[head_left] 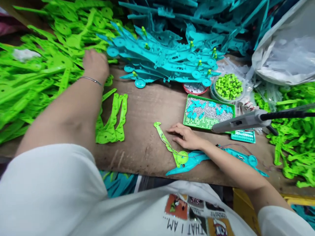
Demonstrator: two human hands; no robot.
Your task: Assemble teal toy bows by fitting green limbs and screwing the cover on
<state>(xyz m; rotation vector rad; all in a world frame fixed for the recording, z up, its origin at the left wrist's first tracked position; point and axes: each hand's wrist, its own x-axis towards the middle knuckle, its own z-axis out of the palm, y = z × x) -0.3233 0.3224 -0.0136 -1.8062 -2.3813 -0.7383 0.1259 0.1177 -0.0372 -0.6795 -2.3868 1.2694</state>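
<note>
My left hand (95, 64) reaches into the edge of a big heap of lime-green plastic parts (59, 60). Its fingers are turned away and mostly hidden, so a grip cannot be made out. On the table, my right hand (185, 136) rests with fingers a little bent and apart, holding nothing visible. Just left of it lies a long green plastic arm piece (165, 140) with a thin wire along it. Its round end sits over a blue plastic part (194, 161), which passes beneath my right forearm.
Several green strips (115, 123) lie near my left forearm. Stacked blue parts (157, 59) fill the back. At right are a green tray (209, 122) of small metal and blue pieces, a tub of green bits (228, 87), a grey pen-like tool (238, 122) and another green heap (292, 147).
</note>
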